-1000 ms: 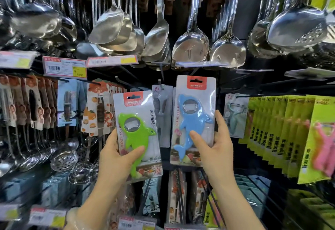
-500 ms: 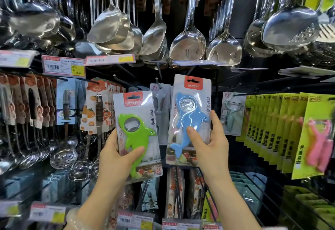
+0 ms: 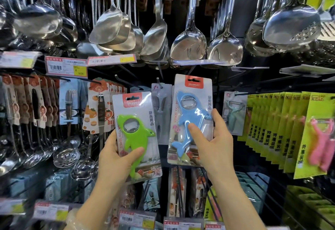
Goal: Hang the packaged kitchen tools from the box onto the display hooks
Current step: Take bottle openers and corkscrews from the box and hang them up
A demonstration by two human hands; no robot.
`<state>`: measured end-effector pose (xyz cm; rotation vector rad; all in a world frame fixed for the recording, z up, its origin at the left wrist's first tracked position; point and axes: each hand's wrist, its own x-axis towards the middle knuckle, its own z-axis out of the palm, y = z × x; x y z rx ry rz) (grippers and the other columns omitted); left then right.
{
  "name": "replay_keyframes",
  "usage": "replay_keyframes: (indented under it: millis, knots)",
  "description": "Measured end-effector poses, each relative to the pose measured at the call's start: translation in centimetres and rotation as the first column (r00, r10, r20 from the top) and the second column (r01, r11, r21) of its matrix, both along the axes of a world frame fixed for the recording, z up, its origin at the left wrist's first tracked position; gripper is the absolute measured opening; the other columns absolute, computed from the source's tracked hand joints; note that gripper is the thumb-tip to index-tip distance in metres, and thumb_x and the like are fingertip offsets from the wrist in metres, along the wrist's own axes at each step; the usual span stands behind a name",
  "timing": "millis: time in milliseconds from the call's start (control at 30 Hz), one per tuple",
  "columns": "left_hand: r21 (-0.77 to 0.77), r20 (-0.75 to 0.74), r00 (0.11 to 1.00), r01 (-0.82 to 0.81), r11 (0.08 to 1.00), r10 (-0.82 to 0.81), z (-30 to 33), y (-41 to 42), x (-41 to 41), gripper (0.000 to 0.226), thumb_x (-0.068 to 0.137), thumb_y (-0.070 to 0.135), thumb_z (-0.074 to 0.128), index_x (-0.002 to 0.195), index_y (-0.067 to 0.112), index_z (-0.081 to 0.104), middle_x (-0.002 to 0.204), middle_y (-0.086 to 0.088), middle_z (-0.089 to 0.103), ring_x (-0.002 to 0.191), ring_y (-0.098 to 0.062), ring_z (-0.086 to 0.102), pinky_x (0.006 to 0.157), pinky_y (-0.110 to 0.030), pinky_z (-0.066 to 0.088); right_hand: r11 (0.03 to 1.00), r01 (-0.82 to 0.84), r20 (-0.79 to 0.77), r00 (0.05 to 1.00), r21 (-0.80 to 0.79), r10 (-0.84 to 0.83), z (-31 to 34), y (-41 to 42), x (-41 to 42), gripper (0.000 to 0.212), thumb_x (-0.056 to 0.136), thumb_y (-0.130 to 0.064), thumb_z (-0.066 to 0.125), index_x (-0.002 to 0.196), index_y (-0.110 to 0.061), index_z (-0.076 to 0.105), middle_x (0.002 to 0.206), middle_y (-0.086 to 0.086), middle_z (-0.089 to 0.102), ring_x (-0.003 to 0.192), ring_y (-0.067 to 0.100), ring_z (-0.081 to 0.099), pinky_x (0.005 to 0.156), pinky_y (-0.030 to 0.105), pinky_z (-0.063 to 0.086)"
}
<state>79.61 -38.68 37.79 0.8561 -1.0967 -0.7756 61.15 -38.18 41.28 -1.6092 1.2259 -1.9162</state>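
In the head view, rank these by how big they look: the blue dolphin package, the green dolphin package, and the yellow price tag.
1. blue dolphin package and green dolphin package: look alike, unranked.
2. yellow price tag: smallest.

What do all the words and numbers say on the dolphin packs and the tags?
"厨房用品" on the green dolphin pack, held by the left hand.
"TOOL SERIES" along that pack's left edge.
"厨房用品" and "TOOL SERIES" on the blue dolphin pack, held by the right hand.
"16.00" on the yellow price tag.
"特惠装" on the yellow-green peeler packs.
Red brand labels on both dolphin packs, barcodes and lower shelf tags: too small or blurred.
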Motion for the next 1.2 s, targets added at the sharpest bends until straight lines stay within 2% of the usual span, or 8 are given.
replay_keyframes:
  millis: [300,400,567,700,867,933,1033,1200]
  knots:
    - [-0.004,0.004,1.0,-0.002,1.0,0.002,-0.2,-0.2,0.1,0.057,0.077,-0.009,0.069,0.121,0.023,0.056,0.105,-0.002,0.071,0.093,-0.028,0.069,0.082,-0.063,0.05,0.999,0.014,-0.035,0.999,0.043,-0.012,-0.5,-1.0,0.0,0.072,0.087,-0.028,0.065,0.148,-0.023,0.027,0.147,-0.013,0.035,0.124,-0.005,0.031,0.097,0.015,0.027]
    - [0.002,0.01,1.0,-0.011,1.0,0.011,-0.3,-0.3,0.3,0.054,0.076,-0.009,0.069,0.115,0.028,0.057,0.101,0.001,0.072,0.091,-0.027,0.069,0.081,-0.061,0.051,0.992,0.049,-0.097,0.995,0.118,-0.038,-0.2,-3.0,-0.1,0.07,0.09,-0.026,0.061,0.149,-0.025,0.023,0.137,-0.012,0.041,0.109,-0.001,0.04,0.085,0.014,0.035]
    - [0.004,0.034,0.999,-0.027,1.0,0.027,-0.7,-0.5,0.4,0.06,0.076,-0.008,0.071,0.125,0.023,0.055,0.108,-0.002,0.071,0.093,-0.023,0.07,0.077,-0.051,0.056,0.974,0.158,-0.235,0.965,0.161,-0.118,-0.8,-6.8,-0.3,0.076,0.091,-0.025,0.059,0.15,-0.028,0.012,0.139,0.003,0.045,0.108,0.023,0.057,0.088,0.043,0.051]
    - [-0.008,0.066,0.998,-0.02,1.0,0.02,-0.9,-0.6,0.0,0.058,0.076,-0.007,0.071,0.124,0.021,0.055,0.105,0.0,0.072,0.089,-0.018,0.071,0.082,-0.05,0.055,0.956,0.179,-0.281,0.953,0.233,-0.11,-1.2,-7.0,0.1,0.085,0.092,-0.029,0.058,0.15,-0.031,-0.004,0.138,0.01,0.028,0.11,0.025,0.05,0.091,0.038,0.047]
    - [-0.046,0.132,0.991,0.04,0.998,-0.034,-1.1,-1.0,-1.5,0.058,0.077,-0.01,0.069,0.121,0.025,0.055,0.105,0.002,0.072,0.089,-0.01,0.07,0.083,-0.036,0.057,0.972,-0.172,-0.17,0.965,0.163,0.199,-2.6,-2.8,2.1,0.073,0.091,-0.033,0.059,0.148,-0.033,0.014,0.124,-0.005,0.052,0.108,0.005,0.053,0.087,0.017,0.043]
    - [-0.07,0.162,0.982,0.106,0.992,-0.093,-1.3,-0.9,-2.2,0.057,0.079,-0.011,0.066,0.12,0.027,0.054,0.106,0.002,0.072,0.095,-0.011,0.069,0.085,-0.033,0.056,0.938,-0.301,-0.132,0.937,0.17,0.324,-3.5,-1.9,2.8,0.072,0.089,-0.028,0.062,0.144,-0.042,0.017,0.13,-0.01,0.052,0.117,0.003,0.052,0.094,0.024,0.047]
    - [-0.1,0.194,0.96,0.225,0.969,-0.202,-1.2,-0.6,-3.5,0.062,0.083,-0.014,0.059,0.124,0.032,0.051,0.111,0.007,0.071,0.104,-0.013,0.067,0.09,-0.031,0.054,0.955,-0.287,-0.063,0.954,0.071,0.292,-4.4,-1.6,2.3,0.071,0.088,-0.012,0.064,0.141,-0.041,0.028,0.137,-0.014,0.049,0.123,0.004,0.05,0.102,0.039,0.046]
    - [-0.171,0.274,0.937,0.27,0.948,-0.217,0.9,-0.3,-5.5,0.072,0.086,-0.014,0.055,0.127,0.043,0.04,0.121,0.011,0.065,0.11,-0.004,0.062,0.093,-0.022,0.05,0.982,-0.183,-0.015,0.983,-0.041,0.182,-3.4,-0.9,0.9,0.073,0.088,-0.008,0.063,0.136,-0.049,0.027,0.142,-0.002,0.047,0.128,0.013,0.048,0.105,0.039,0.044]
